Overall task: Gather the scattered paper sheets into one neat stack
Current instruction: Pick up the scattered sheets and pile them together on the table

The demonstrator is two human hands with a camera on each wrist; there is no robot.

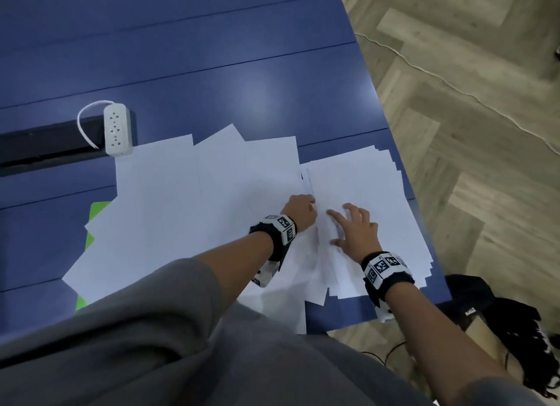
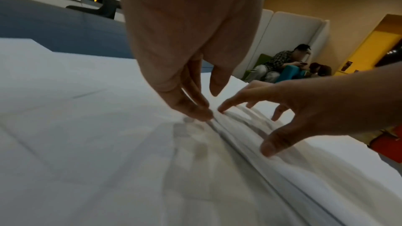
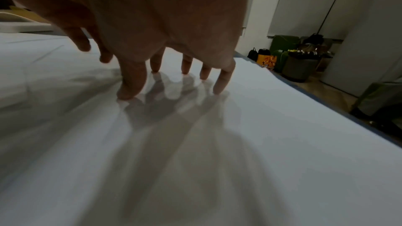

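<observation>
On the blue table, paper sheets lie fanned near its right edge. The left hand pinches sheet edges; the right hand presses spread, straight fingers on the right-hand pile.

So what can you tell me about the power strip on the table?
The power strip is a white plastic block with rounded corners and a row of sockets, all seemingly free. It lies flat on the blue table, partly over a black channel, its near end at the corner of a paper sheet. A white cord loops from its far end. Neither hand touches it.
</observation>
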